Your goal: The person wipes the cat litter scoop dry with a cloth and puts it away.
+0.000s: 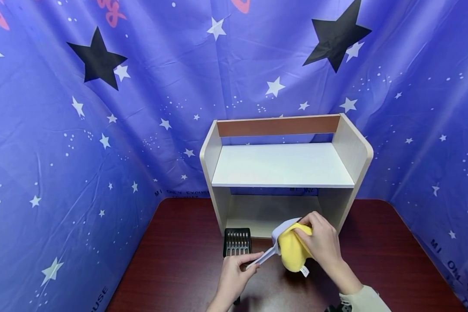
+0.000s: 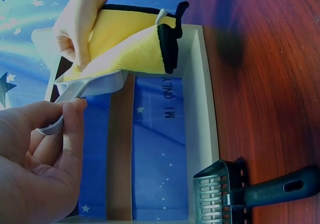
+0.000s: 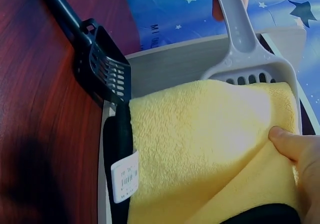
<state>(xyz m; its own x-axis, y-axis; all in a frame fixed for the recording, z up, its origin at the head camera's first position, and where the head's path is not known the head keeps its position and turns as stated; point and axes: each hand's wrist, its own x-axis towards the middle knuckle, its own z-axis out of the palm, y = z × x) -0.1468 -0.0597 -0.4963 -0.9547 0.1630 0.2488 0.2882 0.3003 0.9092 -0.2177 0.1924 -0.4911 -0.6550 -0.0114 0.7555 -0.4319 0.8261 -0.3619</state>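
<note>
My left hand [image 1: 233,277] pinches the handle of a pale grey slotted litter scoop [image 1: 279,233] between thumb and fingers, holding it above the table. A yellow cloth [image 1: 292,251] with dark edging and a white tag [image 3: 125,177] drapes over the scoop's head. My right hand [image 1: 323,240] grips the cloth against the scoop's far side, thumb on top. In the right wrist view the cloth covers most of the head, leaving a few slots near the handle in sight. A black litter scoop [image 1: 237,242] lies on the table beside my left hand, its handle partly hidden by that hand.
A two-level pale wooden shelf [image 1: 282,167] stands at the back of the dark red-brown table [image 1: 171,260], just beyond my hands. A blue curtain [image 1: 160,108] with stars surrounds the table at the back and sides.
</note>
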